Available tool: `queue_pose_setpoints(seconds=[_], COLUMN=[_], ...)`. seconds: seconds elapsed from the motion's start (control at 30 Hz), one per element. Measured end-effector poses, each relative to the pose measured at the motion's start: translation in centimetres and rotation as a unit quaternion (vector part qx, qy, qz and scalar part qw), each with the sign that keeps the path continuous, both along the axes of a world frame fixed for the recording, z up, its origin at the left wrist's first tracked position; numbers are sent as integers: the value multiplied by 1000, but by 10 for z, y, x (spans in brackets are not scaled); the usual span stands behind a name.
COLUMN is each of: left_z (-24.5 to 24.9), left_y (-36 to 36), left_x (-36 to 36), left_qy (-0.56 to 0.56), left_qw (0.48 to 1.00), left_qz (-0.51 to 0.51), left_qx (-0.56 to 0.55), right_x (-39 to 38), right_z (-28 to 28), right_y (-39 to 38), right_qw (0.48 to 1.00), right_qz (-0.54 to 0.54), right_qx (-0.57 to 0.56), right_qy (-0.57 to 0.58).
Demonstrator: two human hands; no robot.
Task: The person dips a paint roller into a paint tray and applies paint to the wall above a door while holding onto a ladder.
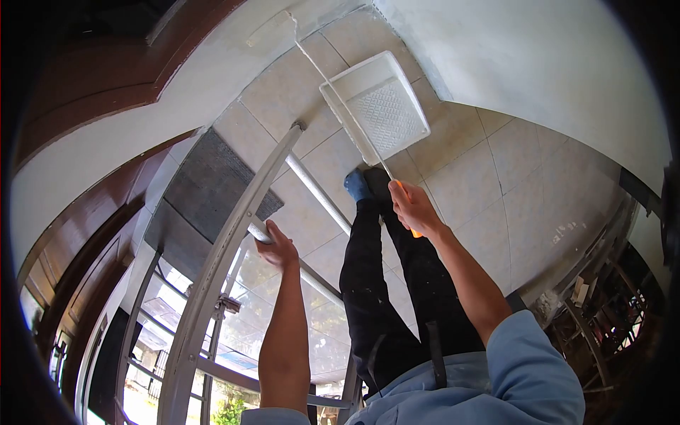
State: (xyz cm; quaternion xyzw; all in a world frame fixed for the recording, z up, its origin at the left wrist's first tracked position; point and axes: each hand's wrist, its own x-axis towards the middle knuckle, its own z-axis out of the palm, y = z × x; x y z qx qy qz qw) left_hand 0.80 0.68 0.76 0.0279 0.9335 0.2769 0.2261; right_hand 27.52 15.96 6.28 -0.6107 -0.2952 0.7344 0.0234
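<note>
My right hand is closed around the orange handle of a long paint tool, which looks like a paint roller. Its thin, paint-covered metal rod runs up and left, passing in front of a white paint tray on the tiled floor. The far end reaches the pale wall near the top; its head shows too thinly to make out. With my left hand I grip a round metal rung of a ladder, just right of its long side rail. White paint coats the tray's ribbed slope.
A dark grey mat lies on the floor left of the ladder. Brown wooden doors line the left side. A white wall rises at the right, with a cluttered rack at lower right. My feet stand below the tray.
</note>
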Motion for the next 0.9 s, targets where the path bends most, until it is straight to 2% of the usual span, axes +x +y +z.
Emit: queue_pose_setpoints(seconds=[0.07,0.2,0.33,0.47,0.63,0.73,0.83,0.9], left_z=[1,-3,1,4,1,1,2,3], left_y=[0,-3,1,2,1,4,2,2], left_x=[-1,-4,0,1,-1,0,-1,-1], left_qy=[-1,9,6,20,22,25,25,19], left_qw=[1000,999,1000,999,999,1000,999,999], left_qz=[-5,-21,-12,-14,-11,-13,-18,-16], left_qx=[-1,-30,-11,-21,-21,-9,-13,-21], right_x=[1,-6,-24,-22,-4,-9,-25,-33], right_z=[2,-26,-54,-36,-13,-33,-42,-49], right_y=[1,13,31,15,4,14,33,32], right_qw=[1000,999,1000,997,988,968,986,991], right_qz=[-2,15,1,34,81,126,87,62], right_qx=[-10,4,7,37,104,196,92,80], right_qy=[8,-33,-26,-53,-74,-93,-105,-89])
